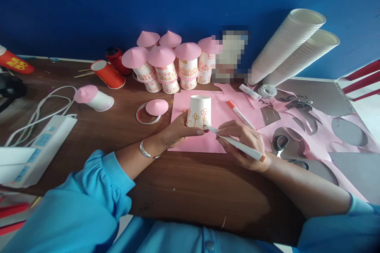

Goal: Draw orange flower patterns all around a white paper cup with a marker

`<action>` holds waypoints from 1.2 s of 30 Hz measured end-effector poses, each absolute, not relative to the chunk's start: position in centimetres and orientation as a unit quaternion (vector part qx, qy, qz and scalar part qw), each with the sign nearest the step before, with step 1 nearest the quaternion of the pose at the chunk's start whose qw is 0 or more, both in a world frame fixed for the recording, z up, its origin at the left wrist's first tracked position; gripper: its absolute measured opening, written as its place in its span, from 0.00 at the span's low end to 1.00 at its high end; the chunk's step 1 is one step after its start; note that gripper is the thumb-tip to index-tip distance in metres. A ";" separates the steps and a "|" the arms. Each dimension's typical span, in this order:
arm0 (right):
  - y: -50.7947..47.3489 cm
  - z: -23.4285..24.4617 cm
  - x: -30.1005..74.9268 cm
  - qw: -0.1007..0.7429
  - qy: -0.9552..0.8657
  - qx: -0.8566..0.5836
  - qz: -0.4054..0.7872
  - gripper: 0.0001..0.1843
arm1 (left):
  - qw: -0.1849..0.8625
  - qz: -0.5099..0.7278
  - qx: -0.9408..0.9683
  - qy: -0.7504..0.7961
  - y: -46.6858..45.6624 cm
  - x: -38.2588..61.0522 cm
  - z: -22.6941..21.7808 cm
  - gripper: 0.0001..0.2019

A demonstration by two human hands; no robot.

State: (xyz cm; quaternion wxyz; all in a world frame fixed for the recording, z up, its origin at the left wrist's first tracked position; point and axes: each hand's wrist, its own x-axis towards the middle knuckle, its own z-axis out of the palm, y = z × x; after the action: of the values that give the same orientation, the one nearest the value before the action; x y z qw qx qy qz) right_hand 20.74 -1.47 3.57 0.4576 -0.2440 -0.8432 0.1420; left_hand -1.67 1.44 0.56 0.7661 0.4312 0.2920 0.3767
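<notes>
My left hand [178,131] is closed round a white paper cup [200,106], which stands bottom-up above a pink sheet of paper [185,144]. Flowers in orange and pinkish red are drawn on the cup's side. In my right hand [245,142] is a white marker pen [243,147] with an orange-brown end, its tip at the lower right part of the cup. A second marker with a red-orange cap [240,113] lies on the pink paper, just beyond my right hand. A small pink paper cone [157,107] rests on a white ring left of the cup.
Several decorated cups with pink cone roofs [161,61] stand stacked at the back. Tall paper-cup stacks [287,43] lean on the blue wall. Scissors [280,145], tape [267,91] and cut pink scraps [319,142] cover the right. A power strip [44,148] with cables lies left.
</notes>
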 end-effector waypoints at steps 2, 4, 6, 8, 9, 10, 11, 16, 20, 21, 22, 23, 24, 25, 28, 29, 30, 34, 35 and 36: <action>-1.5 3.6 20.8 0.457 -0.843 -0.249 0.140 0.09 | 0.768 0.376 0.425 0.295 1.4 -1.7 0.6 0.23; -1.5 3.5 20.8 0.459 -0.839 -0.255 0.140 0.08 | 0.772 0.375 0.417 0.300 1.4 -1.8 0.7 0.23; -1.5 3.5 20.8 0.466 -0.834 -0.262 0.140 0.09 | 0.774 0.376 0.408 0.304 1.4 -1.8 0.7 0.23; -1.5 3.5 20.7 0.471 -0.829 -0.267 0.140 0.10 | 0.777 0.377 0.401 0.306 1.3 -1.8 0.8 0.23; -1.4 3.6 20.7 0.473 -0.827 -0.269 0.140 0.10 | 0.779 0.377 0.397 0.306 1.3 -1.8 0.8 0.23; -1.4 3.6 20.7 0.475 -0.826 -0.269 0.142 0.11 | 0.781 0.377 0.393 0.306 1.3 -1.8 0.9 0.23; -1.4 3.7 20.7 0.477 -0.824 -0.269 0.143 0.11 | 0.782 0.378 0.390 0.305 1.3 -1.8 0.9 0.23; -1.6 3.8 20.8 0.477 -0.823 -0.272 0.143 0.12 | 0.778 0.390 0.389 0.302 1.4 -1.8 0.5 0.24; -1.8 3.8 20.8 0.473 -0.828 -0.268 0.138 0.12 | 0.768 0.397 0.407 0.296 1.5 -1.8 0.0 0.25; -1.9 3.8 20.8 0.475 -0.828 -0.265 0.138 0.12 | 0.766 0.398 0.410 0.294 1.6 -1.8 0.0 0.25; -1.9 3.7 20.8 0.476 -0.828 -0.261 0.139 0.12 | 0.766 0.398 0.411 0.293 1.6 -1.8 0.0 0.25; -1.9 3.6 20.8 0.477 -0.828 -0.258 0.139 0.11 | 0.766 0.398 0.411 0.294 1.6 -1.8 0.0 0.26; -1.9 3.6 20.8 0.476 -0.829 -0.256 0.139 0.11 | 0.766 0.396 0.410 0.296 1.6 -1.8 0.0 0.26; -1.8 3.5 20.8 0.475 -0.830 -0.256 0.139 0.11 | 0.766 0.394 0.410 0.299 1.6 -1.8 0.1 0.26; -1.8 3.5 20.7 0.471 -0.832 -0.257 0.141 0.11 | 0.766 0.388 0.410 0.308 1.5 -1.7 0.4 0.26; -1.8 3.5 20.7 0.470 -0.833 -0.256 0.142 0.11 | 0.765 0.388 0.410 0.310 1.5 -1.7 0.4 0.26; -1.8 3.5 20.7 0.467 -0.834 -0.257 0.142 0.11 | 0.765 0.388 0.409 0.311 1.5 -1.6 0.5 0.26; -1.8 3.6 20.7 0.459 -0.839 -0.258 0.136 0.09 | 0.770 0.386 0.402 0.311 1.5 -1.6 0.5 0.26; -1.8 3.6 20.7 0.457 -0.840 -0.258 0.135 0.09 | 0.770 0.385 0.403 0.311 1.5 -1.6 0.5 0.25; -1.8 3.6 20.7 0.457 -0.841 -0.258 0.135 0.09 | 0.770 0.384 0.404 0.311 1.5 -1.6 0.5 0.25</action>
State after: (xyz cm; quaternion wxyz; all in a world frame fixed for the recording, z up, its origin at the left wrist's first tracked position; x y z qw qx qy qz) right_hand 20.68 -1.82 3.57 0.4567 -0.2582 -0.8406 0.1345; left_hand -1.57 1.53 0.54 0.7697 0.4043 0.3114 0.3836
